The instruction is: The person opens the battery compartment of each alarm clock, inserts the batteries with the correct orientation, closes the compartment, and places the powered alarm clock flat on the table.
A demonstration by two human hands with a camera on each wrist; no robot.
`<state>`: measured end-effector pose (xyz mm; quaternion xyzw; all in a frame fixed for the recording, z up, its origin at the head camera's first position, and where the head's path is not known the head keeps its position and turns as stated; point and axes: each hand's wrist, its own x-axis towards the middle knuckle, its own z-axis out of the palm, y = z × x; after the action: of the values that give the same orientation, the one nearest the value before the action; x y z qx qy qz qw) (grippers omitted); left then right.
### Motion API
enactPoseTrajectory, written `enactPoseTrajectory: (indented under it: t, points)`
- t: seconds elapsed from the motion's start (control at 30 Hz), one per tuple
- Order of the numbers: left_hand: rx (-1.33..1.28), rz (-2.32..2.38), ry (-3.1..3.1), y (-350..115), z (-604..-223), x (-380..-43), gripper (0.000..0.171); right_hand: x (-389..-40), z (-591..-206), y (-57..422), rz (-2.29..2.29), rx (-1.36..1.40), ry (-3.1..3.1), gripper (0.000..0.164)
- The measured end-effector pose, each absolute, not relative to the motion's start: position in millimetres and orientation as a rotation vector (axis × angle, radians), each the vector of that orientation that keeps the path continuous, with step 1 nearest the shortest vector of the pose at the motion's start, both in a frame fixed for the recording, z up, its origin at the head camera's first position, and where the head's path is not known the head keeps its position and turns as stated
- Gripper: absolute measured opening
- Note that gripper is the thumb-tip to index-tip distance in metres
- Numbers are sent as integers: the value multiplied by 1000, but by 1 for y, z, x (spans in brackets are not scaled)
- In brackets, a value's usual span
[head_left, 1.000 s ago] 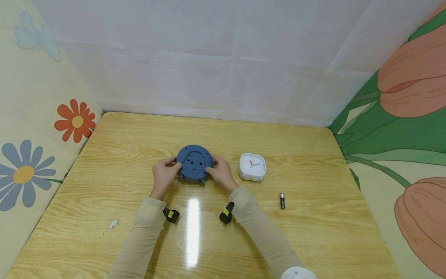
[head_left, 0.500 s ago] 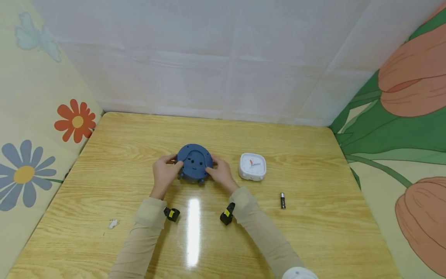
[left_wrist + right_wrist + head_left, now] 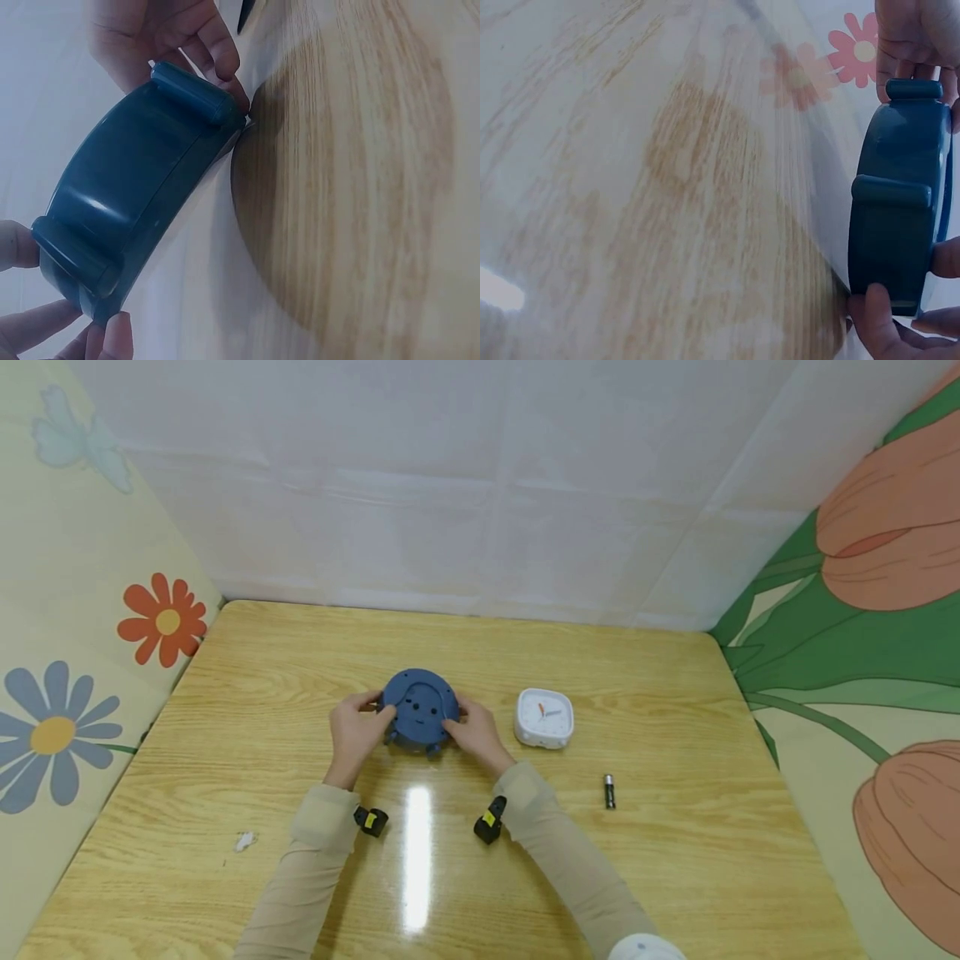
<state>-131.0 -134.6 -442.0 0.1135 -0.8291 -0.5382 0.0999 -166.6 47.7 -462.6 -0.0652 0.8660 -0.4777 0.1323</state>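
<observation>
A round dark blue alarm clock [image 3: 420,714] is held between both hands over the middle of the table, its back with small knobs and a recess turned up. My left hand [image 3: 357,732] pinches its left rim, thumb on the back. The opposite rim is pinched by my right hand [image 3: 477,732] in the same manner. Two stubby feet on the clock's near side show in the head view; the left wrist view shows the blue clock's side [image 3: 124,176] with fingers at both ends. Its dial is hidden.
A small white alarm clock [image 3: 543,718] lies dial up to the right. Nearer on that side is a black and silver battery [image 3: 609,792]. A white scrap [image 3: 244,841] lies at left on the wooden table [image 3: 660,877]. Part of a white round object [image 3: 645,947] shows at the bottom edge.
The blue clock has shifted very slightly away from the person, and the left thumb sits a little further in on its back. Both hands keep their grip; the other things have stayed put.
</observation>
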Motion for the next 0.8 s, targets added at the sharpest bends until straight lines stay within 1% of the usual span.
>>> enactPoseTrajectory:
  t: [0.37,0.8]
  points:
    - [288,-1528,-2452,-134,-444,-132,37,-168,-461,48,-1348,-192,2532,51]
    - [202,-1435,-2446,-130,-433,-130,36,-167,-458,47,-1316,-201,2521,52]
